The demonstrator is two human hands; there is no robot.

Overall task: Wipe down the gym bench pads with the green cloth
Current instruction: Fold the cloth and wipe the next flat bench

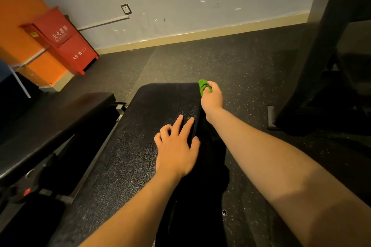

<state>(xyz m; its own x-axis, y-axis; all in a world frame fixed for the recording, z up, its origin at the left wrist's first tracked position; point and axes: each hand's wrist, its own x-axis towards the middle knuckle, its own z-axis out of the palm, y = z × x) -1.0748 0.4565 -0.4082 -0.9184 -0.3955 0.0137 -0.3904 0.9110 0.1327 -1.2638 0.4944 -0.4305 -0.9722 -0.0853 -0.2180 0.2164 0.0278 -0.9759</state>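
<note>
The right hand [212, 98] has its fingers clamped around the bunched green cloth [203, 86], holding it at the far right corner of the bench pad [152, 118], where the top meets the side edge. The left hand [176, 146] rests on the same pad nearer the person, just inside that right edge, fingers loosely apart and gripping nothing. The pad's long axis runs away from the person toward the wall, so the next stroke probably goes lengthwise, back along that edge.
</note>
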